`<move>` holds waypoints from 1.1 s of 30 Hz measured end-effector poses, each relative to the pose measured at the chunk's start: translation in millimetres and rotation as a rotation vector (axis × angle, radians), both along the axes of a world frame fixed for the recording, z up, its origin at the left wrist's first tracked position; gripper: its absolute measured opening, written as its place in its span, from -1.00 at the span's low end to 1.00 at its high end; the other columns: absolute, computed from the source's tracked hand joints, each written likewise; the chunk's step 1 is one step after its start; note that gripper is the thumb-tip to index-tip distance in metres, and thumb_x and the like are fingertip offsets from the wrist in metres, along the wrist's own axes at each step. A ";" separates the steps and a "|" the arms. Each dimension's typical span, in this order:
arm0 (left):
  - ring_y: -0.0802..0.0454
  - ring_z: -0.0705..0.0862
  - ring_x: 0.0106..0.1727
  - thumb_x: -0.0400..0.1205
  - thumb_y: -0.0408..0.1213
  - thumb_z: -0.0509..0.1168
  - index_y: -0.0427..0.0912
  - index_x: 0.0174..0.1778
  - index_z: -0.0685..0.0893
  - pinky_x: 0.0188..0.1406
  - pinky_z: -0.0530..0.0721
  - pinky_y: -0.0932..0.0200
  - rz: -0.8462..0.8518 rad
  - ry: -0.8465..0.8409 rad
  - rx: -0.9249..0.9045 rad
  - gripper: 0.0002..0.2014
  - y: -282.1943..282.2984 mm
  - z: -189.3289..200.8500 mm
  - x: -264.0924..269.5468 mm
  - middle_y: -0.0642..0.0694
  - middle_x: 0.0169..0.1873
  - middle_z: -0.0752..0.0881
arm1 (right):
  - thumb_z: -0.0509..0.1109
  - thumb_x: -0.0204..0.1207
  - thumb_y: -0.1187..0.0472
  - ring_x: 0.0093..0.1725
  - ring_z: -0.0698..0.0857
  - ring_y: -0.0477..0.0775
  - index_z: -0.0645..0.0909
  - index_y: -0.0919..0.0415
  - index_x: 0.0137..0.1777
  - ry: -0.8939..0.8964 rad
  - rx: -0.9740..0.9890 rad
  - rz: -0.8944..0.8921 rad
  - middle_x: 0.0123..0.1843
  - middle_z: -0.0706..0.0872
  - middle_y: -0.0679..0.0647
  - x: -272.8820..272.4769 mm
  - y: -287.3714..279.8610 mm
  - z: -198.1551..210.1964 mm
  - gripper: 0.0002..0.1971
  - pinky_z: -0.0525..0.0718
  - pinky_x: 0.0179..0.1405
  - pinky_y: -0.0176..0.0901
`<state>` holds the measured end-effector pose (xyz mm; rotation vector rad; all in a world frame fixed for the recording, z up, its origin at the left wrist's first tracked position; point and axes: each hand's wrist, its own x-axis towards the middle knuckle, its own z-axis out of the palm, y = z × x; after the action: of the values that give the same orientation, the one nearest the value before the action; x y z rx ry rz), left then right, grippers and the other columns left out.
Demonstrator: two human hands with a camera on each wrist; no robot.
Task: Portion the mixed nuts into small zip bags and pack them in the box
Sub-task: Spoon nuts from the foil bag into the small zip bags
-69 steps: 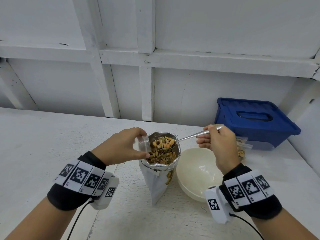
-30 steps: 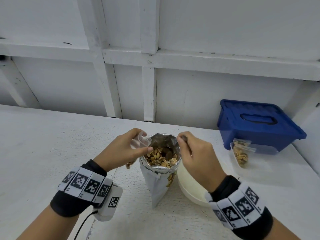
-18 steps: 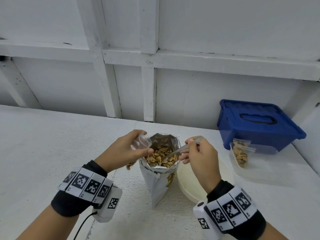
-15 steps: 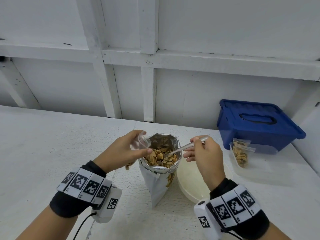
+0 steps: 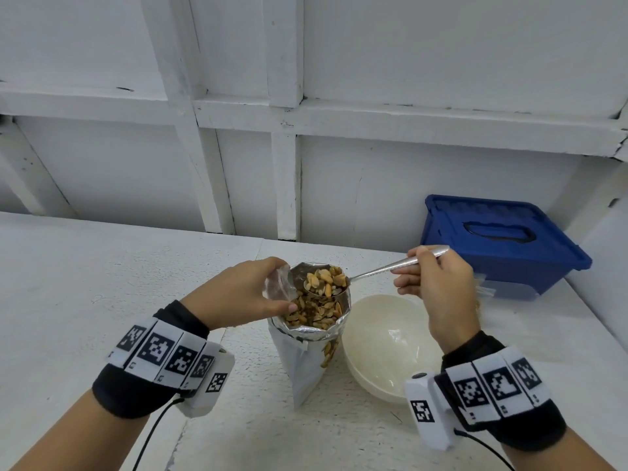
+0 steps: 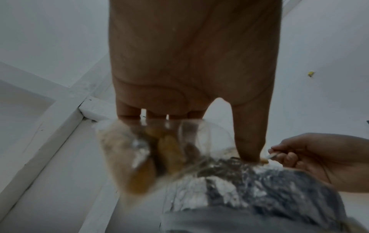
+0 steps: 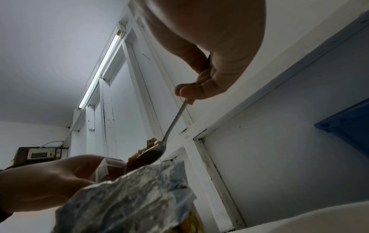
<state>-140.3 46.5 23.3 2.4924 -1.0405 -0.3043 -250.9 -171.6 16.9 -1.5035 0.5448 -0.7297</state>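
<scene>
Spoonful of nuts above the foil bag

Head: one foil bag (image 5: 311,338), one bowl (image 5: 390,345), one blue box (image 5: 503,243); right hand (image 5: 438,294) grips one spoon (image 5: 326,283); left hand (image 5: 241,294) pinches one zip bag (image 5: 277,283) at the foil bag's rim. Left wrist: zip bag's nuts blurred. Right wrist: bowl and box cut off.

Nut pouch (image 5: 307,362) stands mid-table (image 5: 85,300), bowl (image 5: 384,345) just right of it, box (image 5: 499,243) far right by the wall. Spoon (image 5: 339,283) of nuts over the pouch mouth, zip bag (image 5: 278,283) at its left edge.
</scene>
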 end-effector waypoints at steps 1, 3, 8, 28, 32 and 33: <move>0.16 0.55 -0.05 0.48 0.07 0.38 -0.07 0.40 0.41 -0.19 0.48 0.41 -0.013 -0.010 0.013 -0.39 -1.7 -0.3 0.2 0.16 -0.02 0.57 | 0.15 0.64 0.34 -0.58 0.65 -0.07 0.56 0.26 -0.17 -0.013 0.000 0.005 -0.40 0.71 0.19 0.5 -0.3 2.7 -0.81 0.64 -0.57 -0.29; 0.14 0.54 -0.01 0.46 0.10 0.39 -0.07 0.40 0.41 -0.04 0.52 0.27 -0.023 -0.019 0.020 -0.36 -4.1 -2.3 1.7 0.06 0.09 0.61 | 0.15 0.63 0.34 -0.57 0.65 -0.06 0.56 0.26 -0.16 -0.028 0.001 0.024 -0.40 0.71 0.20 2.4 0.6 6.2 -0.81 0.64 -0.57 -0.28; 0.16 0.61 0.00 0.45 0.06 0.43 -0.07 0.36 0.45 -0.06 0.59 0.36 -0.031 0.032 -0.079 -0.40 -9.2 0.4 -1.3 0.06 0.06 0.64 | 0.15 0.64 0.33 -0.56 0.66 -0.05 0.56 0.22 -0.19 -0.033 -0.010 0.083 -0.41 0.71 0.17 8.9 10.3 7.5 -0.79 0.66 -0.55 -0.26; 0.29 0.64 -0.13 0.30 0.22 0.37 0.08 0.09 0.56 -0.23 0.59 0.41 0.118 0.136 -0.487 -0.50 -4.0 -19.6 -2.8 0.13 -0.15 0.70 | 0.19 0.61 0.15 -0.37 0.71 -0.22 0.54 0.20 -0.05 -0.362 -0.706 0.252 -0.33 0.69 -0.04 14.1 32.3 51.1 -0.85 0.71 -0.38 -0.33; 0.36 0.65 -0.06 0.26 0.28 0.31 0.21 0.02 0.54 -0.21 0.55 0.48 0.167 0.120 -0.518 -0.54 7.0 -23.1 2.9 0.19 -0.11 0.70 | 0.15 0.61 0.11 -0.35 0.69 -0.22 0.53 0.18 -0.04 -0.370 -0.731 0.172 -0.30 0.66 -0.08 9.1 18.8 45.7 -0.81 0.65 -0.40 -0.38; 0.37 0.64 -0.06 0.26 0.28 0.32 0.18 0.04 0.55 -0.21 0.54 0.47 0.173 0.114 -0.512 -0.52 8.6 -23.2 3.6 0.20 -0.11 0.70 | 0.15 0.60 0.11 -0.35 0.68 -0.24 0.53 0.17 -0.04 -0.323 -0.746 0.188 -0.31 0.65 -0.10 8.4 17.6 38.5 -0.82 0.63 -0.42 -0.42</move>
<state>-136.8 55.1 0.1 2.0565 -0.7370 -0.1058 -242.5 -154.0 55.4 -2.0252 -0.1453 -1.0663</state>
